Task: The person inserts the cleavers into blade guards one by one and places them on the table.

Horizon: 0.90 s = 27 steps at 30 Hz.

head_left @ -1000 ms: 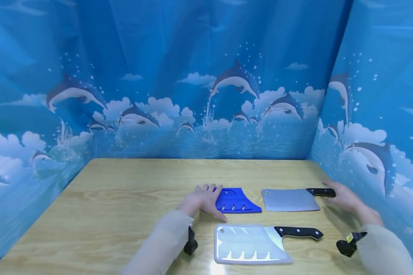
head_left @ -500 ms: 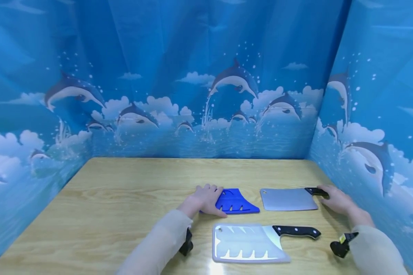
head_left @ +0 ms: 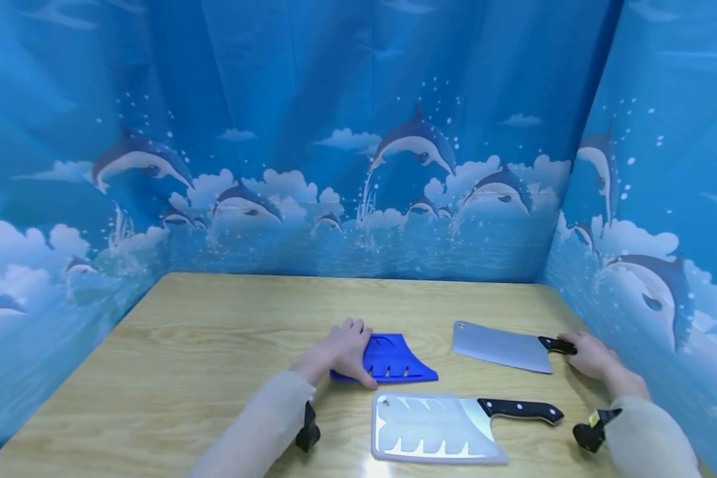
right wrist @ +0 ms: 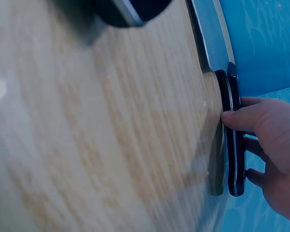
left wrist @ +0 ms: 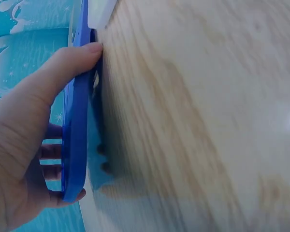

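Note:
My left hand (head_left: 343, 350) grips a blue cleaver sheath (head_left: 397, 362) at its left end. In the left wrist view the thumb presses one long edge of the sheath and the fingers wrap round the other side. To the right lies a bare cleaver, its steel blade (head_left: 498, 346) pointing left. My right hand (head_left: 594, 358) pinches its black handle (right wrist: 237, 159) between thumb and fingers, close over the table in the right wrist view. The blade sits slightly slanted, handle end nearer me, with a gap between it and the sheath.
Nearer me lies a second cleaver, its blade inside a translucent white sheath (head_left: 430, 428) and its black handle (head_left: 516, 409) pointing right. The wooden table (head_left: 215, 332) is bounded by a blue dolphin-print curtain (head_left: 311, 166) at the back and sides.
My left hand has shifted the blue sheath left and a little nearer me. My right hand has come in onto the bare cleaver's handle, and that cleaver has turned from level to slanted.

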Each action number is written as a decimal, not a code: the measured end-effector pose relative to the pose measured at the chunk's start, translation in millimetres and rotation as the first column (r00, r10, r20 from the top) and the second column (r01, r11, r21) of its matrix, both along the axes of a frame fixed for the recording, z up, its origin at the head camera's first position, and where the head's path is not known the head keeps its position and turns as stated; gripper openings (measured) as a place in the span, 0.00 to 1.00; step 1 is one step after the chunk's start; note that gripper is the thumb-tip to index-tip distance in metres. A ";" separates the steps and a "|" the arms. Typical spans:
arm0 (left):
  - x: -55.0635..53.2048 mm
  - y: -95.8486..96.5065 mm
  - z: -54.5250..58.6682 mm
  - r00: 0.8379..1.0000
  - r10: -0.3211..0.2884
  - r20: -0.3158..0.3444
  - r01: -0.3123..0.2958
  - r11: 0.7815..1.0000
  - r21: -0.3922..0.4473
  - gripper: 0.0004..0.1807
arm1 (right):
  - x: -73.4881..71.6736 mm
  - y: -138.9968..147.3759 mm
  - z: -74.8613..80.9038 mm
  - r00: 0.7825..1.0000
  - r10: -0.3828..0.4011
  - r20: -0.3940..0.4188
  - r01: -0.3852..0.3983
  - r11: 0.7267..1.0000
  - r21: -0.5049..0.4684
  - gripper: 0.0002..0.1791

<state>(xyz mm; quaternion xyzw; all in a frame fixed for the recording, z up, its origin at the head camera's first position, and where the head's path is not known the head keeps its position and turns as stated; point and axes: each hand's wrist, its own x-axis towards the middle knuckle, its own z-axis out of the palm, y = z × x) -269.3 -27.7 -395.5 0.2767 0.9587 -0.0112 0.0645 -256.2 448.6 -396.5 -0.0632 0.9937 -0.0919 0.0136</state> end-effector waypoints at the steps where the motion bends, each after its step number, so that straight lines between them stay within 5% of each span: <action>1: 0.2 -2.3 -0.2 1.000 0.003 -0.011 -0.003 1.000 0.009 0.61 | 0.5 -0.1 -0.2 1.000 0.002 0.004 -0.002 1.000 0.000 0.24; 15: 17.7 -43.5 8.2 0.998 0.003 -0.063 0.012 0.971 0.239 0.61 | 4.5 -6.4 -5.6 0.999 -0.027 -0.018 0.027 1.000 -0.005 0.28; 21: 27.7 -54.0 19.0 0.988 -0.030 -0.151 0.063 0.973 0.224 0.62 | 6.1 -6.0 -7.9 0.999 -0.004 -0.052 0.005 1.000 0.007 0.26; 27: 38.3 -60.1 23.7 0.982 -0.060 -0.177 0.094 0.977 0.193 0.61 | 10.5 -6.6 -9.3 0.985 0.099 -0.143 -0.095 0.995 0.031 0.16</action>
